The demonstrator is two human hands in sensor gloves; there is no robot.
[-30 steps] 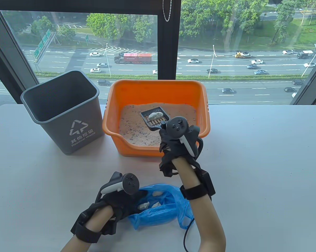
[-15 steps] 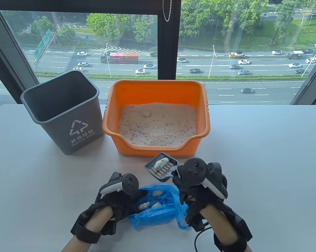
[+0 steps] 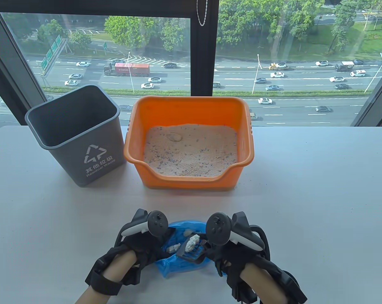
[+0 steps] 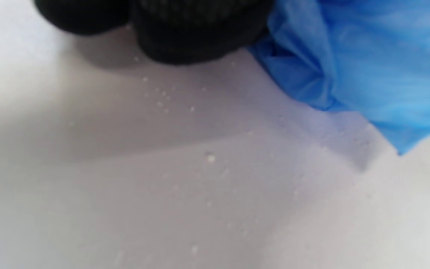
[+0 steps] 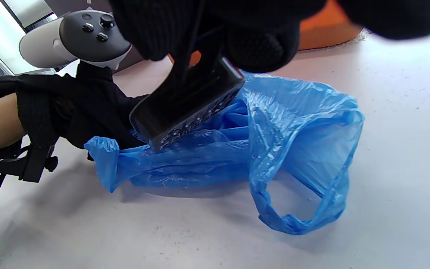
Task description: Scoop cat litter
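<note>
My right hand grips the handle of a dark slotted scoop, which shows from below in the right wrist view. A pale litter clump lies on the scoop, held over the mouth of a blue plastic bag. My left hand holds the bag's edge open; the bag also shows in the left wrist view and the right wrist view. Two pale clumps lie inside the bag. The orange litter box with sandy litter stands behind.
A grey waste bin stands left of the litter box. A half-buried clump sits in the litter at the back left. Litter grains are scattered on the white table. A window runs behind the table.
My right hand lifted the scoop with the clump out of the litter box, brought it toward me and down over the bag's mouth. My left hand stayed on the bag.
</note>
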